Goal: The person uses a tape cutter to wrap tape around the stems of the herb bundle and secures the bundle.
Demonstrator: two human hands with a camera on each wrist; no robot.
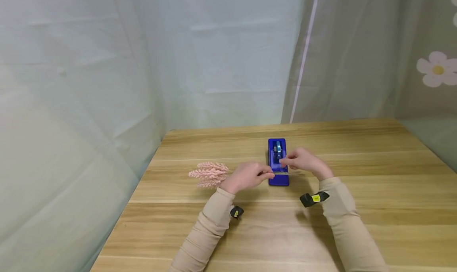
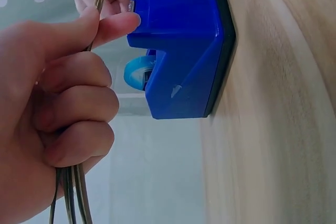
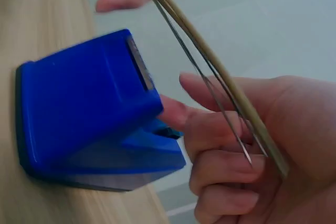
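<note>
Crosswise over the blue plastic tape dispenser (image 1: 278, 162), the person is holding a bundle of thin olive-brown stems (image 3: 220, 74), its long axis running left to right, with the pink fuzzy flower heads (image 1: 208, 174) pointing out past the left hand (image 1: 246, 177) and lying just above the surface. That left hand is curling all its fingers round the stems, forefinger tip touching the dispenser's cutter end. The right hand (image 1: 305, 163) is pinching the other end of the stems, its lower fingers loosely bent beside the dispenser. The dispenser is standing on the light wooden plank surface (image 1: 375, 208), its long axis running away from the person, a roll of blue tape (image 2: 137, 73) sitting in it. Pale grey-green cloth sheets (image 1: 214, 58) are hanging behind the surface, and a curtain with white daisy prints (image 1: 435, 69) is hanging at the right.
</note>
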